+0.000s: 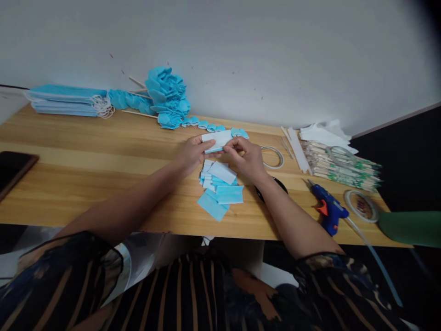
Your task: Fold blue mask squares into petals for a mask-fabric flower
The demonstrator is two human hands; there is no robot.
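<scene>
Above a table point(103, 151), hands point(191, 155) point(250, 158) pinching a white-and-blue piece point(217, 137), clear packet point(313, 154) of sticks point(344, 173)

The single view looks from the person's head, forward and down past the forearms point(148, 197) to the hands point(191, 155) near mid-frame, wide enough for worktop point(86, 156) and wall point(241, 55), though the upper right corner seems too dark to read.

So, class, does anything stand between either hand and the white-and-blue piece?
Nothing visible does. The left hand holds the white-and-blue piece by its left end, and the right hand pinches its lower right edge. The loose pieces lie on the table, nearer the person, not between.
</scene>
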